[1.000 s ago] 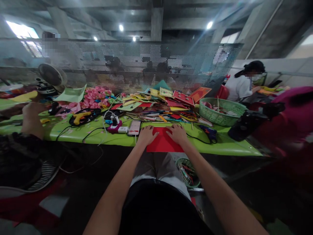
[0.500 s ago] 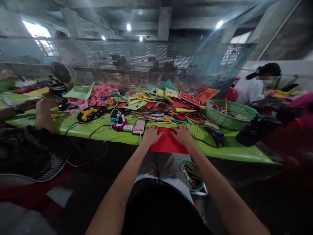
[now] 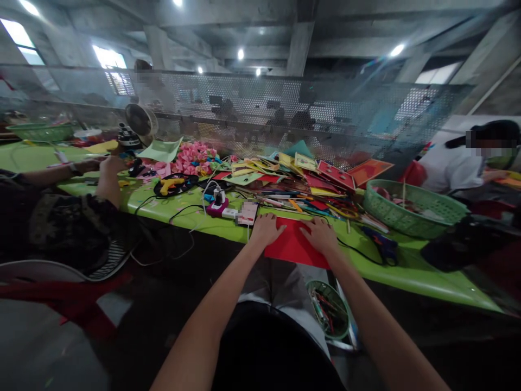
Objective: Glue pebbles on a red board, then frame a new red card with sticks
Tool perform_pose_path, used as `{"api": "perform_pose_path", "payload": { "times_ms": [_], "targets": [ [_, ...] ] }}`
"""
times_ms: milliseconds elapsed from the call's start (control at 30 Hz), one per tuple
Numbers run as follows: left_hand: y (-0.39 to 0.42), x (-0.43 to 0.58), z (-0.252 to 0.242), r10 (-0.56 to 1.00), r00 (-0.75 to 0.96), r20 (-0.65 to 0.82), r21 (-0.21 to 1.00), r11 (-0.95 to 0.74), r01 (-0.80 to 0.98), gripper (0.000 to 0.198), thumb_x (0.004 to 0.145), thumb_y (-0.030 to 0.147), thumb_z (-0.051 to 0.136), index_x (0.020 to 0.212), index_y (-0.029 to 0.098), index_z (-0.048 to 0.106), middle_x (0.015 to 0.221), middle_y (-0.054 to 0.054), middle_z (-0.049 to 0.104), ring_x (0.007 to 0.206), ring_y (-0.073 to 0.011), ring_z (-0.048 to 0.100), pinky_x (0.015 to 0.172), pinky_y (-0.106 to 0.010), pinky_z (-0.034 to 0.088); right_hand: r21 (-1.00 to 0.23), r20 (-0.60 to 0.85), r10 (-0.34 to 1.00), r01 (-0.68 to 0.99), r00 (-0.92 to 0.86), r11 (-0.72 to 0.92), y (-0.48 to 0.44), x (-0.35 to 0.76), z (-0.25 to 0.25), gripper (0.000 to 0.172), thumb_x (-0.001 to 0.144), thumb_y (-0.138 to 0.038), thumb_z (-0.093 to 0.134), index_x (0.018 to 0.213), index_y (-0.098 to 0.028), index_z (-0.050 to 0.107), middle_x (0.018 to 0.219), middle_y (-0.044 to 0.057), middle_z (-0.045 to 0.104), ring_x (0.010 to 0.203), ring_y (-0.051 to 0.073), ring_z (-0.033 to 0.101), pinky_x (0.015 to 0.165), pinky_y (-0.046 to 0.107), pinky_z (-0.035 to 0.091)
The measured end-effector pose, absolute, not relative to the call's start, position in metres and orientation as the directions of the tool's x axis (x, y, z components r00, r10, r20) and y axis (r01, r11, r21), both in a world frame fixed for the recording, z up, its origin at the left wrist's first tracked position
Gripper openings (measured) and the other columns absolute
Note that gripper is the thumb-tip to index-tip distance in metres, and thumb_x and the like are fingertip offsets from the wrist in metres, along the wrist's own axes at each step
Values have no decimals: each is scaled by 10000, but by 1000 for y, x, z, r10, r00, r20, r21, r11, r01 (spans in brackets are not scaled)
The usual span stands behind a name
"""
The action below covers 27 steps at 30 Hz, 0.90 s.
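A red sheet of paper or card (image 3: 295,247) lies at the front edge of the green table (image 3: 427,271), its near side reaching over the edge. On its left side rests my left hand (image 3: 267,229), fingers stretched out flat. My right hand (image 3: 321,233) lies spread on the right side of the same sheet, the thumbs pointing towards each other. Just left of my left hand is a phone (image 3: 247,213) with a cable. A purple and white power strip (image 3: 220,209) sits beyond it. To the right of my right hand lies a dark blue glue gun (image 3: 380,244).
Behind the sheet is a pile of coloured cards (image 3: 301,163) with pencils and sticks. A green basket (image 3: 419,217) stands to the right, another (image 3: 329,309) below the table. Pink paper pieces (image 3: 197,159) and a fan (image 3: 140,120) are at left, near a co-worker's hands (image 3: 106,163).
The view has turned to the left, so everything appears shifted right. Both hands stay flat on the red sheet, with little visible change in their pose.
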<state>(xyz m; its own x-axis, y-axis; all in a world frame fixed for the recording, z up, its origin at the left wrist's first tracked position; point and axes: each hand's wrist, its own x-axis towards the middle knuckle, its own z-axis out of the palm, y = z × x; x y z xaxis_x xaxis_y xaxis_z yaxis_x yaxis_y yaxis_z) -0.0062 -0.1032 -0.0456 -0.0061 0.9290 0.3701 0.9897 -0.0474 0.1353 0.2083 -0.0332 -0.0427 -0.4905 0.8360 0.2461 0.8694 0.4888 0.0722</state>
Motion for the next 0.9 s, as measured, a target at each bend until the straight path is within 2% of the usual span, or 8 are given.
{"api": "perform_pose_path", "payload": {
  "times_ms": [333,567,767,900],
  "targets": [
    [-108,-3,-44,918,-24,395,144,-36,989,391,997,406,653,1311,175,620,1321,-111,638,1137,-257,658,960,-485,574,32,285,829,869,-481,493,-34,211,-45,463,1041,-490,450,1433,-320,629,1299,106,659,1173,283,592,999,433,419],
    [-110,-4,-42,914,-38,405,144,-23,989,382,997,410,651,1300,178,629,1334,-112,635,1172,-265,644,994,-503,555,-4,367,842,904,-396,427,-30,216,-51,403,1063,-361,456,1355,-161,648,1341,149,665,1201,261,619,1061,436,439],
    [-110,-3,-41,918,-53,394,156,-10,988,382,999,423,644,1294,181,632,1335,-112,635,1175,-265,642,1001,-505,549,6,377,833,900,-406,436,-23,216,-56,306,996,-396,648,1208,-178,680,1240,81,698,1134,245,666,1015,506,523],
    [-108,-3,-42,921,-57,385,160,-5,987,384,999,429,642,1293,182,634,1337,-113,635,1178,-265,641,1006,-506,545,23,398,818,896,-416,444,-20,218,-58,278,996,-391,643,1167,-177,694,1207,76,706,1162,252,648,1051,518,484]
  ]
}}
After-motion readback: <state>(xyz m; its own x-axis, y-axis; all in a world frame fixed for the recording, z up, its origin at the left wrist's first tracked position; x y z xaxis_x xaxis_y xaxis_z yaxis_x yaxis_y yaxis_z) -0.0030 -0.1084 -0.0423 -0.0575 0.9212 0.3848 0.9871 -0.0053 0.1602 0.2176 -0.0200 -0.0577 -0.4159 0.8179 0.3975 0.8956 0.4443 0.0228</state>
